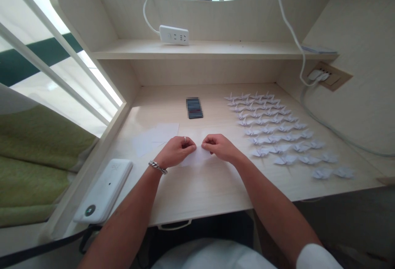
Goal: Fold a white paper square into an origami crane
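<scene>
My left hand (175,151) and my right hand (217,146) rest side by side on the pale wooden desk (210,186), each with fingers curled and pinched on a white sheet of paper (197,157) that lies flat between them. The left hand wears a ring and a metal bracelet. To the left of the hands lie loose white paper sheets (157,136). To the right, several folded white paper cranes (274,131) stand in rows on the desk.
A dark phone (194,108) lies behind the hands. A white power bank (104,191) sits at the desk's left edge. A power strip (173,35) is on the shelf above, its cable running to a wall socket (327,75) at right.
</scene>
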`<state>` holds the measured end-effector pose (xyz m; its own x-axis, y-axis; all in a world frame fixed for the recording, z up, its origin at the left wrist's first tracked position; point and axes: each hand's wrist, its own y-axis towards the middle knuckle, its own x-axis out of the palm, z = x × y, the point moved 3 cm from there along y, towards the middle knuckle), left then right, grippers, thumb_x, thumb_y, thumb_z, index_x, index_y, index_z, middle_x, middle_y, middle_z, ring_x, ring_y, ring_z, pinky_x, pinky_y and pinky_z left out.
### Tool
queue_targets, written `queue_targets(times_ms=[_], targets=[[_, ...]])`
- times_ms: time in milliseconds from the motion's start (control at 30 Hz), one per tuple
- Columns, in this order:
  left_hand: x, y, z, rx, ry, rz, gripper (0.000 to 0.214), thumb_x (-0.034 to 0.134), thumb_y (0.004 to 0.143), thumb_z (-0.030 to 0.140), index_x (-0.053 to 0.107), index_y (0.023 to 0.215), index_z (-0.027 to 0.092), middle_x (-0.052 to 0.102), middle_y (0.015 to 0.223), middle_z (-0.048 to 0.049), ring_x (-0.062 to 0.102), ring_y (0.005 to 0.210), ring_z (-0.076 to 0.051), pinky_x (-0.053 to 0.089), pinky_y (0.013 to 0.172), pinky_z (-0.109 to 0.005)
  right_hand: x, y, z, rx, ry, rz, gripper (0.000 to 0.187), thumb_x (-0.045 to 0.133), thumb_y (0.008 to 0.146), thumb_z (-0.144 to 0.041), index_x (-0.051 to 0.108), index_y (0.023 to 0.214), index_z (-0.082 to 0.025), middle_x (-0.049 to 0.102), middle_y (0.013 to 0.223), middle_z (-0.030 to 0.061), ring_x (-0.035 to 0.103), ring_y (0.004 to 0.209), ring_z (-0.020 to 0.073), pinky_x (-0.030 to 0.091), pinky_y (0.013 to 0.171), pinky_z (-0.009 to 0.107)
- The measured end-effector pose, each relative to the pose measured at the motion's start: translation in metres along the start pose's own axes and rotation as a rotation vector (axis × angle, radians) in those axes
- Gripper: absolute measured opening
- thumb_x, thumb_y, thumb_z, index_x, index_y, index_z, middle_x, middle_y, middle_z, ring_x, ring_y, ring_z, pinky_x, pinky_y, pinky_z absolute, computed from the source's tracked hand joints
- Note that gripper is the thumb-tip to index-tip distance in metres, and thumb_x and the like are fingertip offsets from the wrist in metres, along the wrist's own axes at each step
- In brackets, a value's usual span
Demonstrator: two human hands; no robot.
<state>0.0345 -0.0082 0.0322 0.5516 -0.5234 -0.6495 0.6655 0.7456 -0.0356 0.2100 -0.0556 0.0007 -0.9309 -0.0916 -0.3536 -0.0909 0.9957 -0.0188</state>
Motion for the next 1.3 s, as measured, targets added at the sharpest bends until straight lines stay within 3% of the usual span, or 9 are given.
queue_targets(times_ms=[200,300,367,467,567,767,867,1000,1300], targets=[[-0.018,-0.008,-0.016,-0.050,-0.197,-0.024,0.018,0.058,0.073,0.029,0.067,0.065,0.016,0.062,0.059,-0.0005,0.054,0.058,-0.014,0.043,0.059,-0.026,-0.025,-0.003,0.008,0.058,0.196,0.044,0.018,0.064,0.073,-0.032,0.064,0.072,-0.014,0.057,0.062,-0.0007,0.050,0.057,0.0109,0.040,0.054,0.024],[-0.028,-0.013,-0.025,-0.085,-0.294,0.065,0.018,0.062,0.074,0.031,0.067,0.067,0.015,0.064,0.061,-0.0021,0.055,0.058,-0.014,0.045,0.059,-0.027,-0.032,-0.005,0.007,0.095,0.304,0.070,0.020,0.068,0.070,-0.034,0.063,0.070,-0.014,0.055,0.062,-0.0011,0.049,0.056,0.0102,0.039,0.054,0.024],[-0.029,-0.015,-0.026,-0.057,-0.334,0.122,0.019,0.065,0.075,0.032,0.070,0.080,0.015,0.068,0.072,-0.0046,0.058,0.064,-0.014,0.048,0.063,-0.028,-0.032,-0.004,0.005,0.107,0.357,0.062,0.022,0.070,0.069,-0.034,0.064,0.069,-0.014,0.055,0.061,-0.0015,0.048,0.055,0.0094,0.038,0.053,0.023],[-0.021,-0.012,-0.018,0.084,-0.403,0.102,0.034,0.070,0.074,0.028,0.068,0.107,0.018,0.067,0.112,-0.0109,0.063,0.088,-0.019,0.051,0.074,-0.030,-0.024,0.000,0.004,0.109,0.415,0.027,0.023,0.072,0.069,-0.035,0.065,0.070,-0.014,0.052,0.058,-0.0028,0.043,0.052,0.0077,0.034,0.050,0.022],[-0.011,-0.006,-0.008,0.178,-0.494,0.066,0.019,0.069,0.076,0.027,0.071,0.092,0.017,0.062,0.125,-0.0120,0.062,0.102,-0.022,0.050,0.077,-0.030,-0.014,0.003,0.006,0.129,0.435,-0.013,0.024,0.073,0.069,-0.037,0.068,0.075,-0.014,0.055,0.058,-0.0023,0.044,0.052,0.0081,0.035,0.050,0.022],[-0.011,0.009,-0.003,0.060,-0.524,0.153,0.017,0.069,0.076,0.030,0.064,0.077,0.014,0.068,0.074,-0.0043,0.064,0.072,-0.017,0.050,0.069,-0.030,-0.016,0.000,-0.001,0.110,0.409,0.140,0.036,0.062,0.080,-0.050,0.070,0.083,-0.016,0.068,0.083,0.0055,0.061,0.075,0.0145,0.046,0.065,0.026],[-0.012,0.016,0.000,0.010,-0.463,0.135,0.017,0.069,0.075,0.030,0.065,0.076,0.013,0.068,0.069,-0.0043,0.064,0.067,-0.017,0.050,0.066,-0.030,-0.016,0.002,-0.011,0.044,0.466,0.122,0.037,0.060,0.081,-0.052,0.069,0.084,-0.016,0.068,0.080,0.0051,0.063,0.071,0.0145,0.047,0.062,0.025],[-0.014,0.026,0.009,0.008,-0.465,0.187,0.018,0.070,0.071,0.030,0.065,0.075,0.013,0.065,0.066,-0.0018,0.061,0.063,-0.014,0.048,0.061,-0.027,-0.016,0.010,-0.019,-0.046,0.435,0.237,0.024,0.072,0.072,-0.039,0.067,0.076,-0.016,0.064,0.063,0.0000,0.058,0.057,0.0114,0.045,0.054,0.023],[-0.024,0.051,0.018,-0.038,-0.438,0.190,0.031,0.070,0.072,0.043,0.068,0.081,0.013,0.067,0.070,-0.0036,0.058,0.059,-0.015,0.044,0.052,-0.025,-0.014,0.015,-0.021,0.032,0.603,0.309,0.027,0.078,0.062,-0.032,0.071,0.082,-0.015,0.069,0.063,0.0017,0.063,0.058,0.0126,0.049,0.056,0.023]])
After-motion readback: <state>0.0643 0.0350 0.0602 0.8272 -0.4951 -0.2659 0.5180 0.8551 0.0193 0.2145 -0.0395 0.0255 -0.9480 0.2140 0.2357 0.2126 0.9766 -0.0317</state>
